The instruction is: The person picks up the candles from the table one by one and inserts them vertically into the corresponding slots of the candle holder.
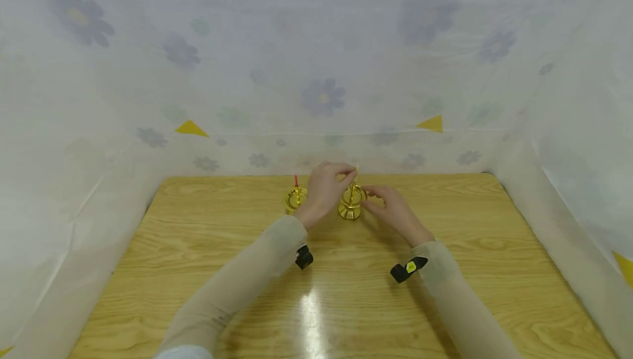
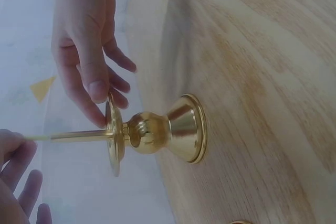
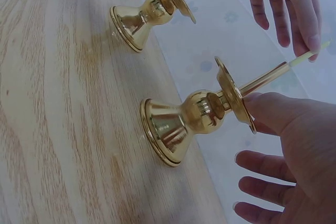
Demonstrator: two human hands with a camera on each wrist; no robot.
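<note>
Setting: a wooden table [image 1: 207,271] walled on three sides by pale sheeting [image 1: 316,73] printed with flowers and small yellow triangles.

Nearer candlestick: a brass candlestick [image 1: 350,205] stands upright near the middle of the table's far edge, flared base flat on the wood, a round drip plate under its thin stem; a pale yellow candle [image 3: 310,55] rises from the top.

Left hand: the left hand [image 1: 326,186] reaches over from the left, its fingers curled down over the tip of the pale candle; from the right wrist view a fingertip seems to touch the tip, though a firm pinch cannot be told for sure.

Right hand: the right hand [image 1: 393,208] sits just right of the same candlestick, thumb and forefinger pinching the rim of the drip plate, the other fingers loosely spread and clear of the brass.

Second candlestick: a matching brass holder [image 1: 295,198] with a red candle [image 1: 296,180] stands just to the left along the same far edge, apart from the first and partly hidden behind the left wrist.

Sleeves: both forearms wear thin beige sleeves [image 1: 247,276], each with a small black camera [image 1: 407,269] strapped near the wrist.
</note>
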